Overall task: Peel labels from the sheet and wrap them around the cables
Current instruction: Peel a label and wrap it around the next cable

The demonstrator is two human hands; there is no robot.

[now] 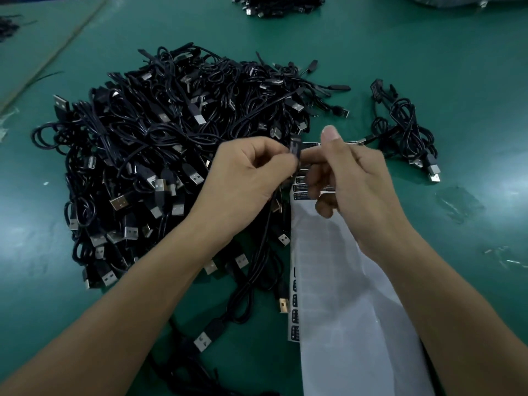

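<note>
A large heap of black USB cables (160, 144) covers the left and middle of the green table. My left hand (245, 178) pinches a black cable (258, 270) near its upper end, and the rest of the cable hangs down toward me. A dark label (295, 148) stands between the fingertips of both hands at the cable. My right hand (351, 178) pinches that label with its forefinger and thumb. The white label sheet (337, 295) lies under my right forearm, with a few dark labels left near its top and along its left edge.
A small bunch of cables (405, 130) lies apart at the right. Another cable pile (274, 7) sits at the far edge of the green table (428, 67). Bits of clear tape (457, 204) lie at the right, and a tan board (43, 61) runs along the far left.
</note>
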